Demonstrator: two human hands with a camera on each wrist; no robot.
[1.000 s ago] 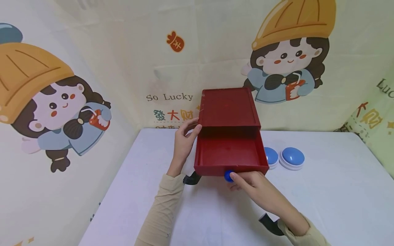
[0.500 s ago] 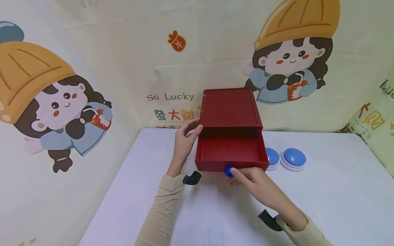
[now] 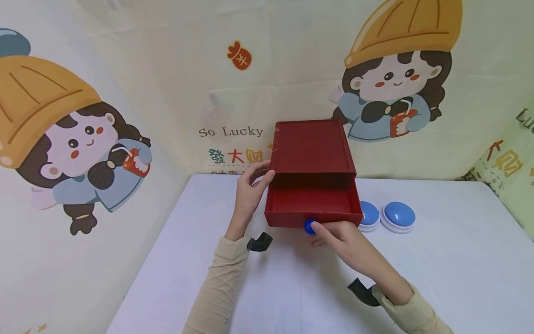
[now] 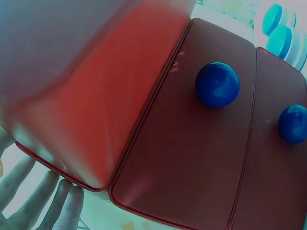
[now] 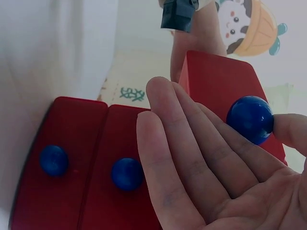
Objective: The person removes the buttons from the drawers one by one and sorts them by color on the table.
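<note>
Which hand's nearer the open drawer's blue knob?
Right. The right hand pinches the blue knob; the left hand is farther back, at the left side of the red cabinet.

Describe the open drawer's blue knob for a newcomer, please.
On the white table stands a red three-drawer cabinet, its top drawer open. That drawer bears the round blue knob; unlike both lower knobs, it is pinched by the right hand.

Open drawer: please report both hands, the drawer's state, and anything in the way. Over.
Right hand pinching knob. Left hand against cabinet. Drawer open, front standing out from cabinet. Nothing seen blocking it.
</note>
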